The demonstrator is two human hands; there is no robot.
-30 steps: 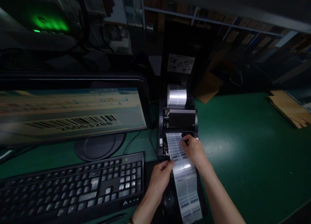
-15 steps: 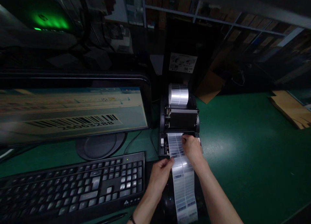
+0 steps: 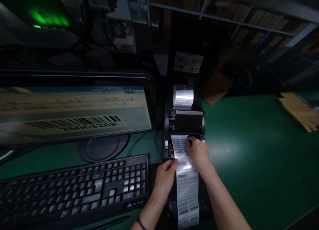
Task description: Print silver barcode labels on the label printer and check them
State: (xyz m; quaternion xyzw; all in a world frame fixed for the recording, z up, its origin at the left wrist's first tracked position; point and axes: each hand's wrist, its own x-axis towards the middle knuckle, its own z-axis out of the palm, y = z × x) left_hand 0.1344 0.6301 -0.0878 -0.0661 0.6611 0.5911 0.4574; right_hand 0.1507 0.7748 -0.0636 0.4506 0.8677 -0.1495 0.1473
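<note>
A black label printer (image 3: 188, 122) stands with its lid up, and a roll of silver labels (image 3: 183, 95) sits at its back. From its front a long label strip (image 3: 188, 193) runs down toward me, with dark print on parts of it. My left hand (image 3: 165, 176) pinches the strip's left edge just below the printer. My right hand (image 3: 198, 152) is closed at the strip's right edge, over the printer's front; its fingertips are partly hidden.
To the left are a monitor (image 3: 74, 113) showing a barcode, a black keyboard (image 3: 74, 190) and a pen (image 3: 109, 222). Brown cardboard (image 3: 299, 110) lies at the right of the green table (image 3: 249, 163). The printer's raised lid (image 3: 188, 62) stands behind the roll.
The strip's lower part has swung slightly left and hangs straighter. Both hands stay at its edges, almost unmoved. The whole view has shifted a little.
</note>
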